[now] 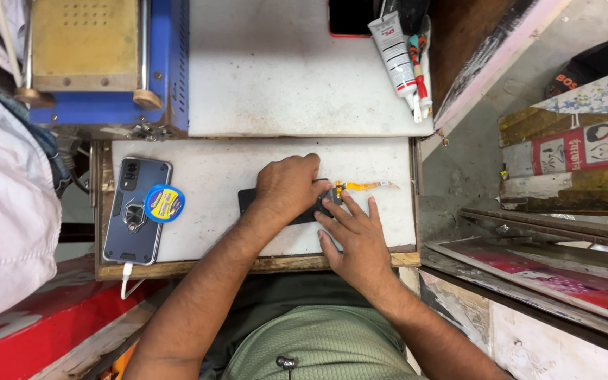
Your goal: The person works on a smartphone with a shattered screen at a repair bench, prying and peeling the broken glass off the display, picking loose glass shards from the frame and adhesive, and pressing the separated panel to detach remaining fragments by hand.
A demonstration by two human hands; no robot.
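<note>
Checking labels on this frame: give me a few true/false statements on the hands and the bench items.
1. The left hand presses down on a flat black panel. True.
2. The right hand holds a screwdriver. False: its fingers rest at the panel's end by an orange flex cable, with no tool visible.
3. A round yellow-and-blue spool lies on the cased phone. True.
4. The cased phone lies to the right of both hands. False: it lies to their left, with a white cable at its lower end.
5. A white tube lies on the upper white board. True.
</note>
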